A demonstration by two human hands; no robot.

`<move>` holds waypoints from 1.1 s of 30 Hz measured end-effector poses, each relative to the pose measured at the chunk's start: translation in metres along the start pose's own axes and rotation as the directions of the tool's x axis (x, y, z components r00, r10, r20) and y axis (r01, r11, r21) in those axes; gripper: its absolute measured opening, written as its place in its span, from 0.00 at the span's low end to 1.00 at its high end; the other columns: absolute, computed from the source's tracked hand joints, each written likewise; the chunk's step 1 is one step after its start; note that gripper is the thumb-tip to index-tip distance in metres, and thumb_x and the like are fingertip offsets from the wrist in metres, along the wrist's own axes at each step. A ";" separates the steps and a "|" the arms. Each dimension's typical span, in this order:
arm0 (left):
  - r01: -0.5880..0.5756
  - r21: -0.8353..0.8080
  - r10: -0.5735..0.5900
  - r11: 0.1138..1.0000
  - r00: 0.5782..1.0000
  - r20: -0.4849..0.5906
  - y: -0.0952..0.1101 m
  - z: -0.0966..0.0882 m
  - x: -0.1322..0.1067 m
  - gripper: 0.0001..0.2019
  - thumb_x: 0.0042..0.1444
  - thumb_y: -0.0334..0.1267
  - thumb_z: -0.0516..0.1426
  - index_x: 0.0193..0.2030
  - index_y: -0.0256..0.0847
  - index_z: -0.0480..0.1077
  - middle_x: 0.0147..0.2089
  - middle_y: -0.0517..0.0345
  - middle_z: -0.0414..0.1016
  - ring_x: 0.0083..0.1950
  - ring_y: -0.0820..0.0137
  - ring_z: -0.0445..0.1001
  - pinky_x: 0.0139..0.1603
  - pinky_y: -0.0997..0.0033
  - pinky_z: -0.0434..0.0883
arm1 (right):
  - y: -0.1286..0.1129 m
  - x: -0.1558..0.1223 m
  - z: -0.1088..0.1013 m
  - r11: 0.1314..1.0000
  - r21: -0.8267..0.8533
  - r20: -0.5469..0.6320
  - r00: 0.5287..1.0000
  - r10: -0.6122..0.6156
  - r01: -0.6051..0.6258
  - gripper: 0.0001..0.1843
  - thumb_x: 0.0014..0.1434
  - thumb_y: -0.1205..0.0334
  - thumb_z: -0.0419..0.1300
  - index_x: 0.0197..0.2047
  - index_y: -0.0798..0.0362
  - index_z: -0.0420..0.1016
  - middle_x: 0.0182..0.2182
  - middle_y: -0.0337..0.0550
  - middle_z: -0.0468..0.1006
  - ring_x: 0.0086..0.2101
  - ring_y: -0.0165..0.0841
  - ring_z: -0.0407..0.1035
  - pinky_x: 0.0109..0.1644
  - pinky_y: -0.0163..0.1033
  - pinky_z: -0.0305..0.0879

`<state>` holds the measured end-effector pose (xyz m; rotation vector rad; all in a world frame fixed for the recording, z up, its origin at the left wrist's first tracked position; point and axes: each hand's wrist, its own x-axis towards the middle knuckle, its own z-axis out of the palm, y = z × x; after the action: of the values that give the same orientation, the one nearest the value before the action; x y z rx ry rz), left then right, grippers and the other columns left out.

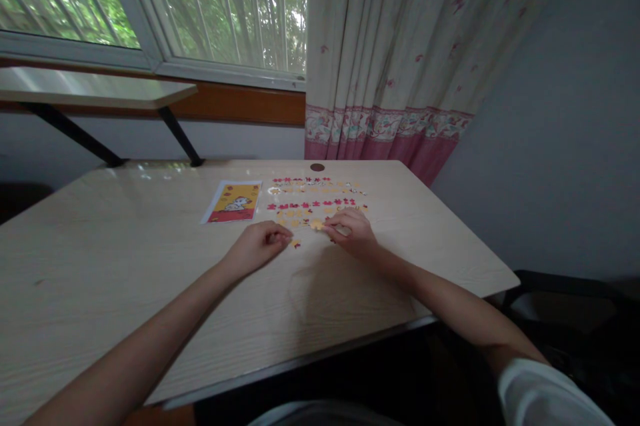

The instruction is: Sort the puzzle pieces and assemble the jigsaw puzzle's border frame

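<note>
My right hand pinches a yellow jigsaw puzzle piece between thumb and fingertips, just over the table. My left hand rests on the table with its fingers curled together; whether anything is between them is hidden. Just beyond its fingertips lies a small yellow and dark red puzzle piece. Ahead of both hands, loose pieces are spread in several rows: red pieces, yellow ones, and some white and grey ones. Left of the rows lies the picture sheet, showing a white animal on yellow and red.
The pale wooden table has a dark round cable cover at its far edge. A raised shelf on black legs stands at the back left. Behind are a window and a curtain. A dark chair stands at the right.
</note>
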<state>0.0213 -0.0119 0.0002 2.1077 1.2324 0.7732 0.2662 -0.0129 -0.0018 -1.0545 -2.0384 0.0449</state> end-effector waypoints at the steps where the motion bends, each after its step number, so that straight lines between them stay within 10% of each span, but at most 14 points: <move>1: -0.045 0.054 0.044 0.998 0.999 0.022 0.001 0.000 -0.001 0.10 0.51 0.39 0.55 0.37 0.40 0.75 0.32 0.55 0.74 0.31 0.69 0.69 0.32 0.72 0.64 | 0.001 0.001 0.000 1.000 -0.001 0.056 0.998 -0.002 0.002 0.08 0.55 0.57 0.60 0.30 0.51 0.76 0.29 0.40 0.77 0.33 0.30 0.68 0.42 0.38 0.59; 8: -0.184 0.292 0.167 0.939 0.983 0.080 0.004 0.004 -0.002 0.10 0.55 0.39 0.53 0.39 0.41 0.75 0.32 0.53 0.72 0.38 0.65 0.67 0.40 0.67 0.63 | 0.004 0.013 0.006 0.998 0.002 0.370 0.927 -0.059 0.063 0.05 0.53 0.60 0.61 0.29 0.51 0.76 0.29 0.38 0.77 0.33 0.30 0.68 0.41 0.36 0.56; 33: -0.332 0.279 0.303 0.901 0.942 0.143 0.003 0.007 -0.003 0.11 0.57 0.33 0.51 0.42 0.42 0.74 0.40 0.52 0.71 0.44 0.64 0.64 0.47 0.64 0.63 | -0.007 0.018 0.014 0.997 -0.058 0.500 0.866 -0.022 0.059 0.03 0.51 0.64 0.60 0.29 0.51 0.75 0.28 0.38 0.75 0.33 0.30 0.65 0.40 0.37 0.54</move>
<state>0.0269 -0.0170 -0.0024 2.6092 1.0162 0.6395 0.2463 -0.0004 0.0029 -1.1272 -2.5452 0.2489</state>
